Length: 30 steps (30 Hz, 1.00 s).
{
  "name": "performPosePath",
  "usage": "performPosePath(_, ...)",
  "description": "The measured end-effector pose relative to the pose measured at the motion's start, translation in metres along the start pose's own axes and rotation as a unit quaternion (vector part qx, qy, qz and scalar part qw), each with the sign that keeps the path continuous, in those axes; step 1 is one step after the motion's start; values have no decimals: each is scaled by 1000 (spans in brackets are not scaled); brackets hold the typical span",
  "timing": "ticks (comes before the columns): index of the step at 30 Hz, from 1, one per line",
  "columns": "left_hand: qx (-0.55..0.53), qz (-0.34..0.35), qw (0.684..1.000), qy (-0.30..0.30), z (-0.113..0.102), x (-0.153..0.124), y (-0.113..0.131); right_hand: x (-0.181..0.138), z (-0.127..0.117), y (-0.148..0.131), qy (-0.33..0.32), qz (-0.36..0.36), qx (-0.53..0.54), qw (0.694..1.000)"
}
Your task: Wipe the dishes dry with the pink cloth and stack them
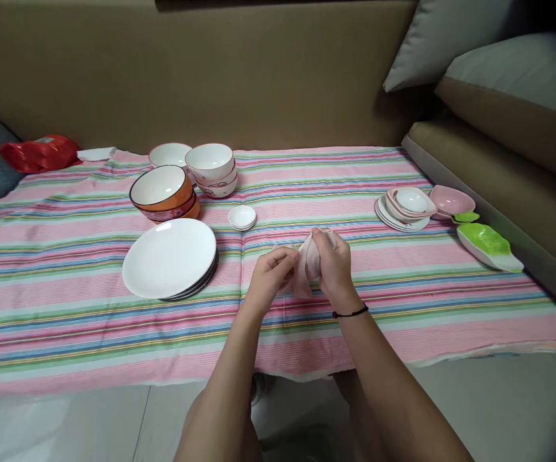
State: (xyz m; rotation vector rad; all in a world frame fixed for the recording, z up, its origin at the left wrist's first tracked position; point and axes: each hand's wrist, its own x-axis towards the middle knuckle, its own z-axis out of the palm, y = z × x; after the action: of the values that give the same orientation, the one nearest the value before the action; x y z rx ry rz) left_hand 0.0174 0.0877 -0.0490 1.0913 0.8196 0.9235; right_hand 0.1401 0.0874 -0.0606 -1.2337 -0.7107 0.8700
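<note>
Both my hands meet over the middle of the striped cloth point(66, 321). My right hand point(334, 266) is closed round a pale pink cloth point(309, 260) that is bunched in its fingers, and something may be wrapped inside it, hidden. My left hand point(272, 273) pinches the lower edge of the same cloth. A black band circles my right wrist. A small stack of tiny white saucers point(242, 217) sits just beyond my hands.
To the left lie a stack of white plates point(169, 258), orange bowls point(163, 191) and white bowls point(210, 165). At the right are small pink and white dishes point(407, 205), a pink bowl point(451, 200) and a green leaf dish point(488, 246). A red bag point(40, 153) lies far left. Sofa cushions surround the surface.
</note>
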Motion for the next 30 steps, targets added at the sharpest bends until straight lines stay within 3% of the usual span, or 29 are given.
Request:
performPosePath(8, -16, -11, 1000, -22, -5, 2, 2, -2, -5, -5, -42, -78, -89, 992)
performPosePath(15, -151, -20, 987, 53, -9, -3, 0, -1, -14, -3, -99, -9, -6, 995)
performPosePath(20, -241, 5, 966, 95, -14, -4, 7, -11, -4, -2, -158, 22, 17, 987)
performPosePath(22, -242, 7, 965, 97, -15, -4, 8, -14, 1, 0, -141, 15, 22, 990)
performPosePath(26, -213, 42, 967, 132, -17, -4, 4, -8, 0, 3, -40, 9, 55, 998)
performPosePath(30, -81, 76, 980, 164, -19, -3, 0, 0, -7, -2, 1, -26, 89, 996)
